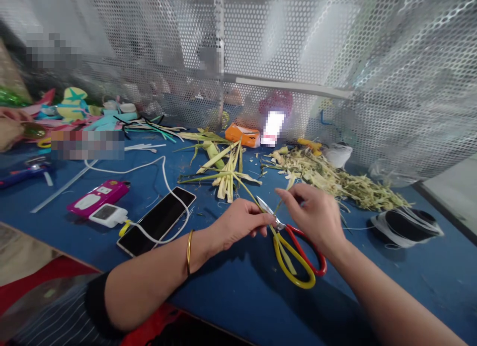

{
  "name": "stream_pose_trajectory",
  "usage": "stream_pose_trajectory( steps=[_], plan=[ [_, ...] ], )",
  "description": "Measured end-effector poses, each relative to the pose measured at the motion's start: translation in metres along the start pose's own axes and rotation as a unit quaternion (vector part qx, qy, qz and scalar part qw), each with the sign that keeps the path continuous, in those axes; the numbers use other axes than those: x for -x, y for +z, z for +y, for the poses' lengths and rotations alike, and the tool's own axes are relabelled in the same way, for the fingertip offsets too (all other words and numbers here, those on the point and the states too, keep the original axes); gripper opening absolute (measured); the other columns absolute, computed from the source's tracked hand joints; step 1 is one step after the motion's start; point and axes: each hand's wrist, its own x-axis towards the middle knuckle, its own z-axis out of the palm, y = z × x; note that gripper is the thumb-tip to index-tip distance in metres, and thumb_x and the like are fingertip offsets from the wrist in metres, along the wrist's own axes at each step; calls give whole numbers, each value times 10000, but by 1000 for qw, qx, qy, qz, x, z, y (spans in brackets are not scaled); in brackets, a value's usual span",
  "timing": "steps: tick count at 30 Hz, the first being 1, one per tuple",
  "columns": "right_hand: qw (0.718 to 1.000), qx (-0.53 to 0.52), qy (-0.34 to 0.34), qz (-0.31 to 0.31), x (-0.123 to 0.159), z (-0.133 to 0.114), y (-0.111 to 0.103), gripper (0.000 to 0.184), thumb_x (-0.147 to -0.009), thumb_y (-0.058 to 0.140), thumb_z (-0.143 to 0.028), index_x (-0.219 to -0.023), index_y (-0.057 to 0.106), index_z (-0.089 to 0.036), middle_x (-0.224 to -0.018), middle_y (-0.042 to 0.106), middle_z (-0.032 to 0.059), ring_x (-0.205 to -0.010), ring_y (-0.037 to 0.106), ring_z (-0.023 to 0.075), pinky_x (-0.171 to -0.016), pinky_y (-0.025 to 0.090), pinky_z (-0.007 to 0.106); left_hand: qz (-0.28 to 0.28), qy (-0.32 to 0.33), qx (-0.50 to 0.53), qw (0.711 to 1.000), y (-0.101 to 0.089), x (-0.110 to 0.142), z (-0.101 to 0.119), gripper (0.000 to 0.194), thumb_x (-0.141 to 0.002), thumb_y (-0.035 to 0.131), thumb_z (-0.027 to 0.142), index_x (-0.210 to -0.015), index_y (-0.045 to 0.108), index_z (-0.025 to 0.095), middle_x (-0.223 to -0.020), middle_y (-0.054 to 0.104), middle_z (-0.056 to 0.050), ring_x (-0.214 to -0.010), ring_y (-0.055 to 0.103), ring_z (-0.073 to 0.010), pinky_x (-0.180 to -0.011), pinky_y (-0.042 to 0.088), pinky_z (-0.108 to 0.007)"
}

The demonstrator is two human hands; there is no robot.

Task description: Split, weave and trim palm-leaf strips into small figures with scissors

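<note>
My left hand (242, 219), with a gold bangle at the wrist, pinches a thin green leaf strip (244, 186) between thumb and fingers. One end of the strip runs back toward a bundle of pale split leaves (225, 184); a flatter tail hangs down over the scissors. My right hand (316, 212) is just to the right, its thumb and forefinger closed on a thin piece of the leaf strip near the left fingertips. Under both hands lie scissors (298, 249) with one yellow and one red handle, blades pointing away from me.
Shredded leaf scraps (328, 174) lie at the back right, near a spool of white thread (406, 226). On the left are a dark phone (160, 219), a white cable (164, 172) and a magenta device (97, 197). An orange packet (242, 135) stands before the perforated screen (283, 38).
</note>
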Motion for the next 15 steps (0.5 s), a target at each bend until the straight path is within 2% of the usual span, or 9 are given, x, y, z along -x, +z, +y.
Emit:
stream_pose_trajectory(
  steps=[1, 2, 4, 5, 7, 10, 12, 15],
  plan=[
    [997, 48, -55, 34, 1, -3, -3, 319, -850, 588, -427, -631, 622, -199, -633, 607, 33, -632, 548, 175, -674, 397, 332, 2, 10, -12, 1000, 1, 0, -1, 216, -762, 645, 320, -664, 687, 132, -520, 571, 12, -431, 408, -60, -457, 286, -220],
    [992, 67, -103, 40, 2, -7, -5, 245, -847, 602, -397, -709, 663, -204, -727, 650, 51, -729, 584, 199, -737, 404, 353, 4, 22, -22, 1000, 3, 0, -2, 226, -760, 639, 316, -626, 665, 136, -506, 560, 15, -429, 404, -62, -458, 289, -223],
    [987, 36, -153, -18, 4, -13, -3, 147, -844, 606, -330, -820, 701, -220, -861, 690, 61, -868, 610, 223, -807, 413, 373, 5, 38, -43, 998, 6, 1, -3, 257, -752, 620, 282, -534, 600, 147, -467, 524, 23, -425, 404, -68, -462, 303, -224],
    [988, -1, -140, -58, 5, -15, 0, 131, -840, 602, -304, -826, 703, -223, -869, 697, 53, -871, 618, 216, -796, 428, 363, 2, 39, -53, 998, 8, 2, -3, 265, -747, 606, 258, -506, 573, 153, -455, 513, 25, -424, 409, -72, -463, 313, -225],
    [988, -90, -61, -111, 7, -17, 8, 127, -820, 599, -274, -743, 679, -213, -784, 692, 26, -758, 626, 180, -701, 458, 315, -4, 29, -64, 997, 10, 3, -3, 255, -735, 587, 229, -491, 556, 159, -450, 516, 23, -419, 422, -79, -461, 334, -227],
    [976, -183, 46, -105, 9, -17, 16, 151, -790, 605, -269, -654, 611, -203, -644, 644, -5, -594, 588, 146, -561, 441, 269, -21, 21, -59, 998, 11, 4, -2, 233, -744, 598, 273, -543, 601, 154, -498, 566, 12, -419, 437, -79, -458, 349, -225],
    [978, -191, 46, -73, 12, -16, 17, 159, -792, 602, -271, -646, 585, -211, -619, 622, -5, -598, 587, 156, -548, 431, 270, -38, 26, -55, 997, 10, 4, -2, 237, -746, 615, 311, -574, 633, 148, -539, 604, -3, -426, 453, -80, -454, 350, -224],
    [986, -164, 8, -33, 15, -17, 19, 168, -808, 588, -260, -646, 565, -222, -654, 614, 5, -661, 598, 174, -589, 433, 286, -64, 25, -46, 997, 9, 3, -3, 209, -733, 621, 292, -587, 653, 145, -576, 639, -18, -439, 485, -89, -462, 374, -230]
  ],
)
